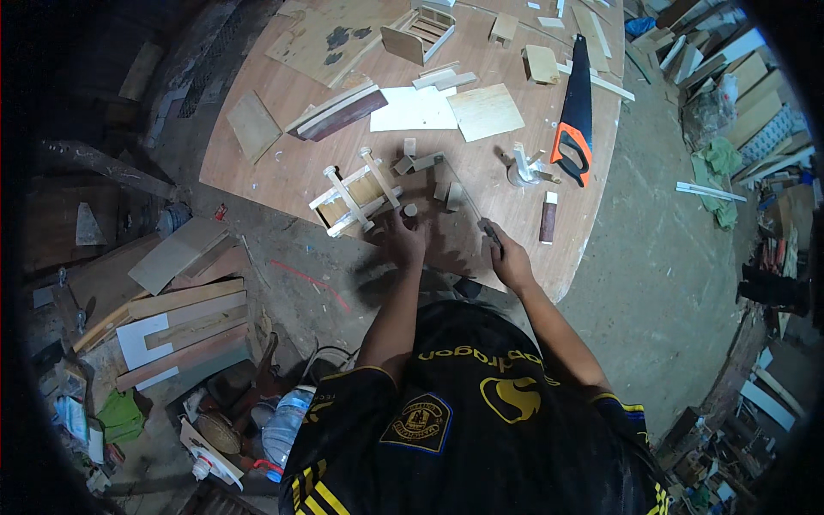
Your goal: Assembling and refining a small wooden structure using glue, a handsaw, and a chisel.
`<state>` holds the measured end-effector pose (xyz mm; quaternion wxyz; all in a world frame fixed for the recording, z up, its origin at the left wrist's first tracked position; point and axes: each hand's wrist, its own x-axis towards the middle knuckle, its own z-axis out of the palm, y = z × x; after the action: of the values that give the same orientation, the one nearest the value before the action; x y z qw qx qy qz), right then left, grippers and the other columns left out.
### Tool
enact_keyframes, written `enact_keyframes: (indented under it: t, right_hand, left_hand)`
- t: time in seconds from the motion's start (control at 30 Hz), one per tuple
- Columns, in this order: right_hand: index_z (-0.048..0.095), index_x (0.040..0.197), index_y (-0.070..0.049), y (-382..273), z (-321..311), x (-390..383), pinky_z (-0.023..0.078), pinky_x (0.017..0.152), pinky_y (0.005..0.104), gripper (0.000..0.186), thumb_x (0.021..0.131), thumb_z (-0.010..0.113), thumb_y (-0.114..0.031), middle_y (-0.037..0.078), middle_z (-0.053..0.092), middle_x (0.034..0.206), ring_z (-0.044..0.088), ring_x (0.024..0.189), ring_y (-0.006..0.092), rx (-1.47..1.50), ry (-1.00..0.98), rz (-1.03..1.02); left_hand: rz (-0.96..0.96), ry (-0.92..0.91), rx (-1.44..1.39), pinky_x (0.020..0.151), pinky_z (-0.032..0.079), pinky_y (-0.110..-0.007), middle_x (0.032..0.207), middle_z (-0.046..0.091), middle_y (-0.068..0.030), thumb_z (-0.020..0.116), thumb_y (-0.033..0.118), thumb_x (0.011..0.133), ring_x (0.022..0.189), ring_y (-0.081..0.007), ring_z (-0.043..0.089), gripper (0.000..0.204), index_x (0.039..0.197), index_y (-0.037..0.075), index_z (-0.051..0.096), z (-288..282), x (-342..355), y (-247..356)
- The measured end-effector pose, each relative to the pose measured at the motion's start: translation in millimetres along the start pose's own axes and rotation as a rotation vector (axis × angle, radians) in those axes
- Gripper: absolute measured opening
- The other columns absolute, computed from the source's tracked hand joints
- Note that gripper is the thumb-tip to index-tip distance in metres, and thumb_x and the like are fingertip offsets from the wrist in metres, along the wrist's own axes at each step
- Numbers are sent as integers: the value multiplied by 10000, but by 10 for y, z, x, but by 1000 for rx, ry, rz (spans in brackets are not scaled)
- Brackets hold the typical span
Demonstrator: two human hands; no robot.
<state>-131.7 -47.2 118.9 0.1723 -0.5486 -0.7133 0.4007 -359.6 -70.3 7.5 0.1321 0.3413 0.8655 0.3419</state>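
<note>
My left hand (407, 240) is at the table's near edge, fingers and thumb curled around a small round-ended wooden piece (410, 209). Just left of it lies a little wooden frame (350, 199) with slats and crossbars, like miniature furniture. In my right hand (512, 260) is the dark handle of a slender, straight-shafted tool (466, 196), its kind unclear. The tool slants away to the left across the table, its far end beside small wooden blocks (403, 164). More little blocks (452, 196) stand between my hands.
The wooden table (318, 129) also bears a handsaw (577, 112) with an orange and black handle, a white-topped maroon stick (548, 218), a pot holding sticks (524, 172), boards (486, 112) and a slatted box (419, 36). Stacked planks (184, 335) and a water jug (287, 421) stand left.
</note>
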Motion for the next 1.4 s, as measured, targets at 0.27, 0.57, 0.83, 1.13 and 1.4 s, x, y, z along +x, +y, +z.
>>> enact_keyframes:
  t: [0.27, 0.57, 0.83, 1.13, 1.4]
  right_hand:
    - [403, 1485, -175, -25, 163, 150, 491, 895, 484, 642, 879, 616, -170, 193, 571, 1205, 571, 1055, 422, -282, 69, 128]
    - [602, 1295, -187, -400, 455, 299, 527, 806, 419, 471, 834, 696, -214, 113, 605, 1024, 613, 967, 293, -260, 4, -28]
    - [658, 1138, -161, -358, 991, 575, 547, 800, 406, 351, 794, 720, -189, 106, 627, 1008, 629, 979, 282, -450, -36, -176]
    - [601, 1269, -130, -513, 959, 548, 551, 741, 300, 350, 932, 619, -36, 47, 639, 1144, 648, 1019, 147, 943, -241, 468]
    - [473, 1389, -60, -840, 807, 513, 570, 833, 316, 414, 984, 523, 10, 89, 567, 1304, 630, 1072, 211, 1700, -367, 464]
  left_hand:
    - [117, -168, 76, 836, 512, -460, 996, 643, -164, 746, 234, 816, 1003, -361, 615, 374, 1141, 86, 634, -156, 29, 50]
    - [167, -110, -227, 826, 516, -434, 1083, 645, -187, 645, 164, 887, 1009, -339, 636, 328, 1180, 28, 589, -125, -21, -230]
    - [86, -980, -239, 678, 509, -309, 877, 683, -114, 629, 164, 939, 759, -167, 650, 178, 1051, 31, 669, -1350, 158, -125]
    - [36, -777, -400, 664, 473, -239, 878, 656, 4, 581, 196, 996, 728, -77, 570, 200, 1101, 48, 667, -1716, 610, -258]
    - [67, -638, -395, 700, 504, -297, 872, 685, -81, 588, 149, 982, 764, -153, 636, 164, 1066, 27, 658, -1743, 1123, -7]
